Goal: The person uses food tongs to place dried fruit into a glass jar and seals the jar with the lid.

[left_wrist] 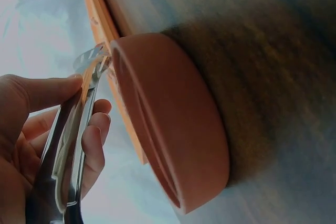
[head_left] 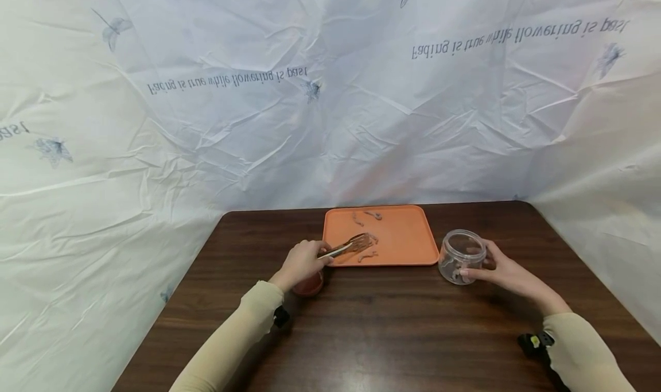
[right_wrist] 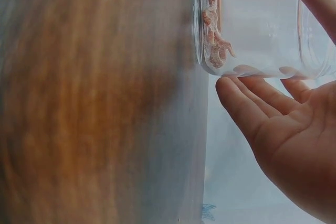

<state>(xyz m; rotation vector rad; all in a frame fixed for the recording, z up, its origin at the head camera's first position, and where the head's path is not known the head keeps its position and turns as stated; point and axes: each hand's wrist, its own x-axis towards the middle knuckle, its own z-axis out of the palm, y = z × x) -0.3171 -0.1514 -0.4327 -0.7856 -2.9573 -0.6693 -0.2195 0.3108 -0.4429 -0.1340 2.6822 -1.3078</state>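
My left hand [head_left: 303,261] grips a pair of metal tongs [left_wrist: 79,140], thumb on one arm and fingers on the other. The tongs' tips reach over the orange tray [head_left: 405,237], by a small pale-brown shrivelled piece. Similar dried-looking pieces lie on the tray, one [head_left: 368,256] near the front edge and two toward the back. On the right, my right hand [head_left: 503,274] holds a clear, lidless jar [head_left: 461,260] by its side, thumb and fingers around it. Several brownish pieces [right_wrist: 212,30] lie at the jar's bottom.
A reddish-brown round, shallow, lid-like dish [left_wrist: 176,114] sits on the dark wooden table [head_left: 382,323], open side up, partly hidden under my left wrist in the head view. White printed sheeting [head_left: 361,122] hangs around the table's back and sides.
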